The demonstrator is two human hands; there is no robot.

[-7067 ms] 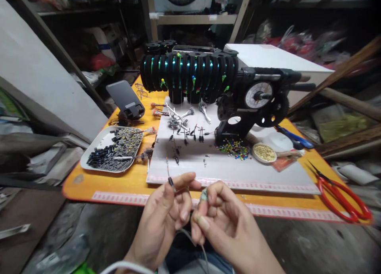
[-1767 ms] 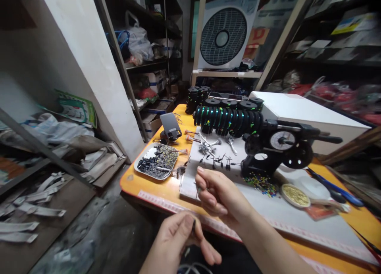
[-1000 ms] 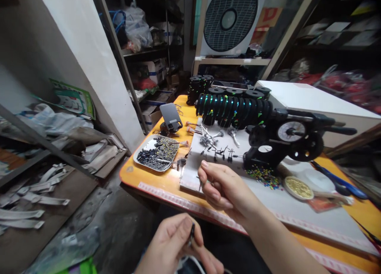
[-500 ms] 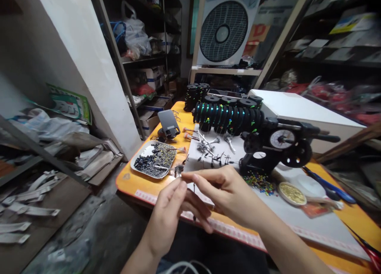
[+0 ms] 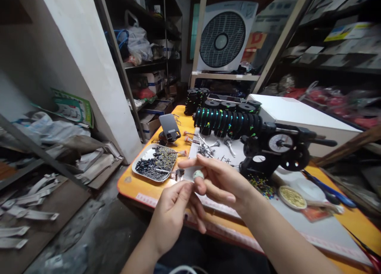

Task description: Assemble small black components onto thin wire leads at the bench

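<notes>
My left hand (image 5: pixel 172 212) is over the table's front edge, with thumb and forefinger pinched together. Whatever is between those fingertips is too small or hidden to make out. A small dark bit (image 5: pixel 186 217) shows just below its fingers. My right hand (image 5: pixel 224 181) is close beside it, fingers apart and partly bent. One of its digits wears a pale wrap (image 5: pixel 198 174) and meets or nearly meets the left fingertips. Left of the hands is a white tray (image 5: pixel 134 171) of small black, grey and yellowish pieces. Small dark-tipped parts (image 5: pixel 180 173) lie by its edge.
A black winding device (image 5: pixel 278 143) carries a row of spools (image 5: pixel 229 121) with shiny line. Colourful beads (image 5: pixel 263 186) and a dish of golden bits (image 5: pixel 293 197) are at right. A phone stand (image 5: pixel 169 127), white box (image 5: pixel 303 111) and box fan (image 5: pixel 222 40) are farther back.
My right hand's fingers have spread and lifted from their pinch at the left fingertips, bringing the pale wrap into view. My left hand stays pinched, slightly lower and to the right.
</notes>
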